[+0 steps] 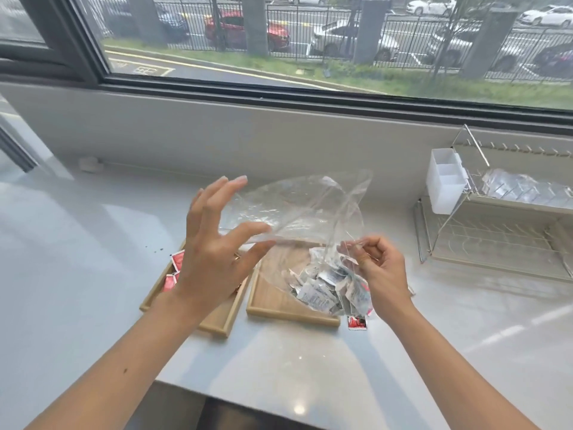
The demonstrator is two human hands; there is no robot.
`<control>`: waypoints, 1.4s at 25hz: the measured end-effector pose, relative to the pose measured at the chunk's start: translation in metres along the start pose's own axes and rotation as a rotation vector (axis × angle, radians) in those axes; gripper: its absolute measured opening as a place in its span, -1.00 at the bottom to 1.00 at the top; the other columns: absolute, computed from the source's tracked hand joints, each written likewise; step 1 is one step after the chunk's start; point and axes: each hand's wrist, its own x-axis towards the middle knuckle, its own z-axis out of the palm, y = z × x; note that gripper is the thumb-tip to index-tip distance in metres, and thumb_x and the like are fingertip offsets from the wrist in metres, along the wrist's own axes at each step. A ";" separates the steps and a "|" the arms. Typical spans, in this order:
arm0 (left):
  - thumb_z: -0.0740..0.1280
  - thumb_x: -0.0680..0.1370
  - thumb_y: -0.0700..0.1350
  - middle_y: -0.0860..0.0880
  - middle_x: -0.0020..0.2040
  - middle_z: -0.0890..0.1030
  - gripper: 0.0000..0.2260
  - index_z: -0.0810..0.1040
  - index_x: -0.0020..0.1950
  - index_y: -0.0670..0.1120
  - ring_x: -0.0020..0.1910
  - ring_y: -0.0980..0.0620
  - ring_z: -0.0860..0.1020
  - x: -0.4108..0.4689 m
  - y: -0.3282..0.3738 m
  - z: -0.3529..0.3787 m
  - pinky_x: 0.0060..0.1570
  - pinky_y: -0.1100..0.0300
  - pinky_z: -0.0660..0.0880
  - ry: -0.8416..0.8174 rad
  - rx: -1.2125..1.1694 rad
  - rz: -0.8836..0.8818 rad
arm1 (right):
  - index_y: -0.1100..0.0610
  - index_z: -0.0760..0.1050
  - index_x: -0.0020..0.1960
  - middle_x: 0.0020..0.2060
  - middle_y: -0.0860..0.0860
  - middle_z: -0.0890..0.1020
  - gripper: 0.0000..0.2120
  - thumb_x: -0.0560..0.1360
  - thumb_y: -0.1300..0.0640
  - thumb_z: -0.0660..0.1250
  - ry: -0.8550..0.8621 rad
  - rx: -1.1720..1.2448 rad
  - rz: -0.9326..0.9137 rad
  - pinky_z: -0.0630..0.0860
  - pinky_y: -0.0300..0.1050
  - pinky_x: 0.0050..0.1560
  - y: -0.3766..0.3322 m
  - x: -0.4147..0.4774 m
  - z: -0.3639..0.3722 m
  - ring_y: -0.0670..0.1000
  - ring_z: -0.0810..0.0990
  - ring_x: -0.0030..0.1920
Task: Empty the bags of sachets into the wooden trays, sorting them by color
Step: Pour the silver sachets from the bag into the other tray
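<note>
Reds (173, 271) sit in the left tray (217, 324); your right hand (383, 268) pinches the bag (297, 206) spilling whites (325, 290), left hand (217, 243) spread loose.

Bag (297, 209): thin clear plastic film, glossy and creased. Trays (279, 301): pale wood, smooth matt finish; sachets (322, 293) look like crinkled printed paper or foil. Counter (93, 243): glossy, smooth white surface; rack (496, 240): shiny metal wire.
</note>
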 end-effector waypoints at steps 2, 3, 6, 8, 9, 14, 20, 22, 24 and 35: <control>0.41 0.56 -0.07 -0.14 0.06 0.63 -0.81 0.67 -0.18 -0.15 0.08 -0.17 0.59 0.009 0.000 0.005 0.21 -0.12 0.47 -0.062 -0.007 0.114 | 0.16 0.47 -0.10 -0.20 -0.03 0.74 -0.85 0.57 0.38 0.28 -0.016 -0.006 0.013 0.62 -0.23 -0.20 0.002 0.009 -0.007 -0.03 0.73 -0.08; 0.37 0.59 -0.05 -0.08 -0.12 0.67 -0.77 0.66 -0.19 -0.15 -0.13 -0.12 0.63 0.015 0.002 0.008 -0.02 -0.07 0.57 -0.116 -0.045 0.121 | 0.16 0.47 -0.10 -0.20 -0.02 0.74 -0.85 0.56 0.37 0.28 -0.024 -0.013 0.022 0.62 -0.22 -0.19 0.004 0.015 -0.011 -0.03 0.73 -0.08; 0.29 0.63 0.04 0.02 -0.41 0.58 -0.74 0.59 -0.16 -0.08 -0.46 -0.05 0.55 0.033 0.010 0.014 -0.45 0.06 0.50 -0.251 -0.089 0.002 | 0.14 0.49 -0.09 -0.11 0.10 0.72 -0.88 0.56 0.33 0.31 -0.044 -0.057 0.043 0.64 -0.08 -0.04 0.009 0.031 -0.023 0.07 0.72 0.00; 0.28 0.62 0.04 0.04 -0.42 0.58 -0.73 0.60 -0.15 -0.11 -0.48 -0.04 0.54 0.047 0.016 0.020 -0.44 0.06 0.50 -0.299 -0.143 -0.052 | 0.14 0.48 -0.10 -0.11 0.15 0.71 -0.87 0.56 0.33 0.32 -0.024 -0.083 0.054 0.63 0.00 0.05 0.013 0.041 -0.030 0.11 0.71 0.01; 0.28 0.61 0.04 0.06 -0.42 0.58 -0.73 0.61 -0.14 -0.11 -0.49 0.01 0.52 0.056 0.018 0.022 -0.43 0.07 0.50 -0.318 -0.169 -0.056 | 0.14 0.48 -0.11 -0.13 0.15 0.70 -0.86 0.56 0.34 0.31 -0.006 -0.094 0.064 0.62 0.01 0.06 0.017 0.046 -0.033 0.10 0.71 -0.01; 0.28 0.62 0.03 0.15 -0.44 0.59 -0.77 0.62 -0.10 -0.07 -0.54 0.32 0.39 0.098 0.023 0.039 -0.38 0.24 0.36 -0.454 -0.242 0.029 | 0.10 0.49 -0.11 -0.09 0.23 0.69 -0.85 0.59 0.29 0.29 0.045 -0.205 0.066 0.60 0.02 0.06 0.035 0.056 -0.032 0.09 0.68 -0.05; 0.30 0.62 -0.02 0.08 -0.41 0.63 -0.77 0.60 -0.13 -0.11 -0.50 0.22 0.52 0.129 0.011 0.045 -0.39 0.29 0.38 -0.539 -0.409 0.031 | 0.05 0.54 0.00 -0.12 -0.03 0.70 -0.88 0.60 0.24 0.28 0.100 -0.287 0.079 0.56 -0.22 -0.02 0.042 0.044 -0.014 -0.21 0.68 -0.12; 0.31 0.62 -0.05 0.06 -0.41 0.64 -0.76 0.62 -0.13 -0.16 -0.49 0.16 0.53 0.136 0.006 0.043 -0.44 0.33 0.40 -0.545 -0.456 -0.004 | 0.01 0.54 -0.02 -0.07 0.01 0.70 -0.88 0.59 0.22 0.30 0.157 -0.315 0.105 0.56 -0.16 -0.02 0.050 0.031 -0.011 -0.10 0.69 -0.04; 0.31 0.62 -0.08 0.02 -0.41 0.64 -0.77 0.63 -0.11 -0.20 -0.51 0.08 0.54 0.141 0.000 0.039 -0.51 0.36 0.44 -0.547 -0.527 -0.076 | 0.02 0.54 -0.05 -0.04 0.05 0.69 -0.87 0.57 0.23 0.32 0.267 -0.311 0.135 0.58 -0.08 0.01 0.065 0.016 -0.005 0.03 0.67 0.02; 0.26 0.65 -0.09 -0.01 -0.38 0.67 -0.77 0.63 -0.09 -0.17 -0.63 0.00 0.54 0.127 -0.035 0.016 -0.56 0.24 0.45 -0.555 -0.638 -0.261 | 0.17 0.54 0.10 0.04 0.15 0.66 -0.85 0.65 0.15 0.22 0.172 0.318 0.748 0.54 0.04 0.08 0.129 -0.010 0.068 0.17 0.61 0.07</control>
